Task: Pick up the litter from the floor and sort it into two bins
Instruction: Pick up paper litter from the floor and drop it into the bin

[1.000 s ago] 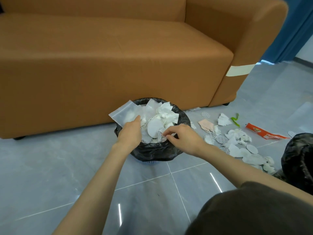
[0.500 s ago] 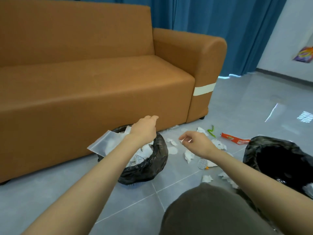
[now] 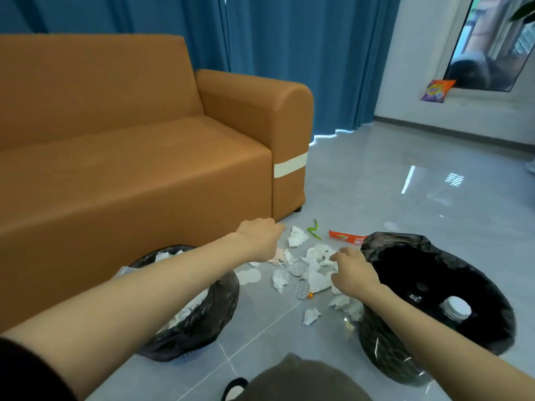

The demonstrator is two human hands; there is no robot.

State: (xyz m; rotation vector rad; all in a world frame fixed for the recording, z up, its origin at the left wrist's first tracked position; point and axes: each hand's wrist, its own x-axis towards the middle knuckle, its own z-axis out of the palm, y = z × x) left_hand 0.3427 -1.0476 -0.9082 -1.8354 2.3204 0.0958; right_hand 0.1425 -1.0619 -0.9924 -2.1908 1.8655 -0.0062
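Observation:
Litter lies on the grey floor between two black-bagged bins: crumpled white tissues (image 3: 296,236), round mesh pads (image 3: 298,269), a green strip (image 3: 314,231) and an orange wrapper (image 3: 344,236). The left bin (image 3: 223,308) is heaped with white paper. The right bin (image 3: 385,244) holds a capped bottle (image 3: 456,309). My left hand (image 3: 260,238) reaches over the litter's near-left side, fingers loosely curled, holding nothing. My right hand (image 3: 354,270) is down on the tissue pile beside the right bin, its fingers bent over a tissue; whether it grips is hidden.
An orange sofa (image 3: 144,169) stands just behind the left bin, its armrest close to the litter. Blue curtains (image 3: 289,53) hang behind it. Open grey floor stretches to the right. A colourful packet (image 3: 435,91) lies on the far window ledge.
Both hands have left the left bin and moved right to the litter pile. The view has swung up and right, bringing the whole right bin into sight.

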